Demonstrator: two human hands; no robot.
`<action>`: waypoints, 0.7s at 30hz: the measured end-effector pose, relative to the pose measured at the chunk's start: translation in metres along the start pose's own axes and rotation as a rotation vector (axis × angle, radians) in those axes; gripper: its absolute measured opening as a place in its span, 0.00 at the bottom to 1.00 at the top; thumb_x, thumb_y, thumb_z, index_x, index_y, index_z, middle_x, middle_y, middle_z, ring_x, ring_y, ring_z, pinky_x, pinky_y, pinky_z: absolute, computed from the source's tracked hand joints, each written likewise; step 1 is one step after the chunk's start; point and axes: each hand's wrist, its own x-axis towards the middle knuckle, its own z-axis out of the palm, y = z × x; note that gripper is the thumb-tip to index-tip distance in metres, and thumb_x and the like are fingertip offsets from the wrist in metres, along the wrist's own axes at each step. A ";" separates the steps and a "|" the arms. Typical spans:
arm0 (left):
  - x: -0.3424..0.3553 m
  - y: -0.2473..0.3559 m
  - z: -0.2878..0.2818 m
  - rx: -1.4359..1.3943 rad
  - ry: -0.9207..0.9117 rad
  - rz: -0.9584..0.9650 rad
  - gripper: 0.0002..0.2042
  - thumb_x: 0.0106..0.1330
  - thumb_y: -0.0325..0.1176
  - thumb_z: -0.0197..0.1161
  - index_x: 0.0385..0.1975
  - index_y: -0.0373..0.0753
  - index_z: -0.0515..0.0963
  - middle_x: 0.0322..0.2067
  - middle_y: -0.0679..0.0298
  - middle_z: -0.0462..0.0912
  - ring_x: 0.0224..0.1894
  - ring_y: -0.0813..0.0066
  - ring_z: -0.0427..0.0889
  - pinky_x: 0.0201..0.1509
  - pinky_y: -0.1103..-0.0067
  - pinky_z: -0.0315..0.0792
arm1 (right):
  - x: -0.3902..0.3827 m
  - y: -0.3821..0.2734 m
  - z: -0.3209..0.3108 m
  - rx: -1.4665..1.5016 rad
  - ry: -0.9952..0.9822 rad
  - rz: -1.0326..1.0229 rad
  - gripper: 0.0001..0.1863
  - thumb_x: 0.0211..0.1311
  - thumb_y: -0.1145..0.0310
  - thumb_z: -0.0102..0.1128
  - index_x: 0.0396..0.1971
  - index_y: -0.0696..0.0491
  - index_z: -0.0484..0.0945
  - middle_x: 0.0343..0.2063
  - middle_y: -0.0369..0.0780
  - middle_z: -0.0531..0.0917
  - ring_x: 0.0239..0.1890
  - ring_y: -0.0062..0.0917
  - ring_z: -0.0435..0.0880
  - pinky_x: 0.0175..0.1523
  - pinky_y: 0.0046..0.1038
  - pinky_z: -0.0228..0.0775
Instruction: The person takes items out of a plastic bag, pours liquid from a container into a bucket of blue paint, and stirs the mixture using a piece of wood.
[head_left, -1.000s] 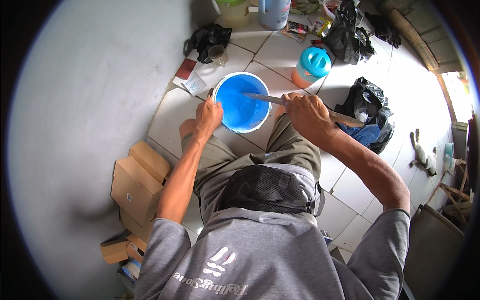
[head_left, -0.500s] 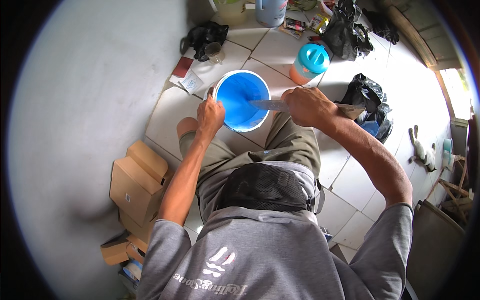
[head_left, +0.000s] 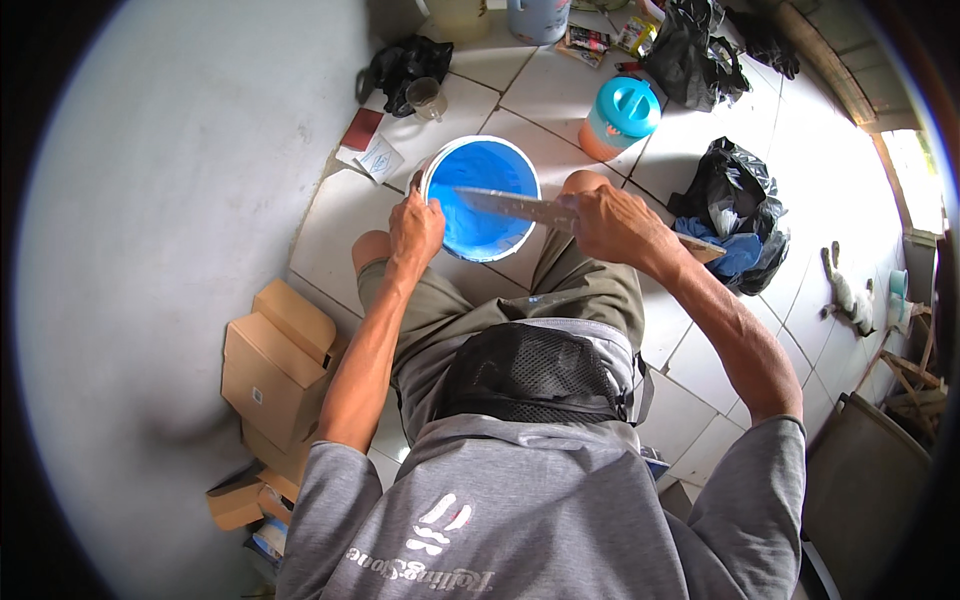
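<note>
Between my bare knees stands a white bucket (head_left: 518, 158) holding thick blue paint (head_left: 475, 222). My left hand (head_left: 415, 225) is closed on the bucket's left rim. In my right hand (head_left: 615, 222) is a long flat stick (head_left: 515, 206), gripped over the bucket's right side; its far end reaches into the blue paint, and its other end sticks out to the right of my hand. Just beyond the bucket to the right is a plastic jug (head_left: 620, 110) with a turquoise lid and orange lower part.
A pale wall (head_left: 150, 250) runs along the left, with cardboard boxes (head_left: 272, 375) against it. A cat (head_left: 848, 290) lies on the tiles at right. Black bags (head_left: 730, 200), a cup (head_left: 425, 98), packets (head_left: 585, 45) and containers (head_left: 535, 20) lie around the tiled floor.
The stick and my right hand have swung within the bucket: rightward half a second ago, now back leftward, with the tip nearer the left side. My left hand keeps its hold on the rim.
</note>
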 end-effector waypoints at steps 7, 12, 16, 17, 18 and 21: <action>0.000 0.005 0.002 -0.052 0.049 0.052 0.21 0.56 0.28 0.45 0.52 0.36 0.60 0.29 0.42 0.77 0.33 0.43 0.76 0.41 0.61 0.69 | -0.003 0.006 -0.016 -0.211 0.098 0.016 0.16 0.43 0.77 0.47 0.36 0.59 0.75 0.15 0.48 0.76 0.18 0.38 0.78 0.26 0.34 0.70; 0.001 0.007 0.003 0.003 0.005 -0.022 0.19 0.56 0.28 0.45 0.50 0.35 0.62 0.29 0.43 0.77 0.33 0.44 0.76 0.40 0.62 0.70 | -0.014 0.007 -0.012 -0.137 -0.018 -0.016 0.11 0.41 0.78 0.48 0.28 0.61 0.76 0.14 0.48 0.75 0.17 0.38 0.77 0.26 0.34 0.70; 0.000 0.006 0.002 -0.047 0.001 -0.055 0.17 0.56 0.28 0.45 0.47 0.34 0.64 0.27 0.43 0.76 0.33 0.44 0.76 0.38 0.62 0.70 | -0.019 0.010 -0.003 -0.040 0.004 0.017 0.09 0.40 0.78 0.48 0.23 0.62 0.76 0.13 0.50 0.75 0.16 0.38 0.77 0.26 0.35 0.70; 0.001 0.004 0.003 -0.043 0.019 -0.043 0.17 0.56 0.28 0.45 0.47 0.34 0.64 0.26 0.43 0.76 0.33 0.44 0.76 0.38 0.62 0.70 | -0.018 0.009 -0.001 -0.029 0.013 0.018 0.09 0.40 0.78 0.48 0.22 0.62 0.76 0.12 0.50 0.75 0.16 0.38 0.77 0.26 0.35 0.70; 0.002 0.001 0.004 -0.040 0.037 -0.032 0.17 0.56 0.28 0.46 0.46 0.34 0.64 0.25 0.43 0.76 0.33 0.44 0.76 0.37 0.62 0.70 | -0.018 0.009 -0.001 -0.019 0.022 0.020 0.09 0.39 0.78 0.48 0.22 0.62 0.76 0.12 0.50 0.74 0.16 0.38 0.76 0.26 0.35 0.70; 0.001 0.007 0.000 -0.028 0.023 -0.019 0.17 0.56 0.29 0.46 0.46 0.33 0.64 0.25 0.43 0.76 0.32 0.44 0.76 0.37 0.61 0.70 | -0.020 0.010 -0.003 -0.039 -0.028 0.020 0.11 0.40 0.77 0.48 0.26 0.61 0.77 0.13 0.50 0.75 0.16 0.39 0.77 0.27 0.35 0.70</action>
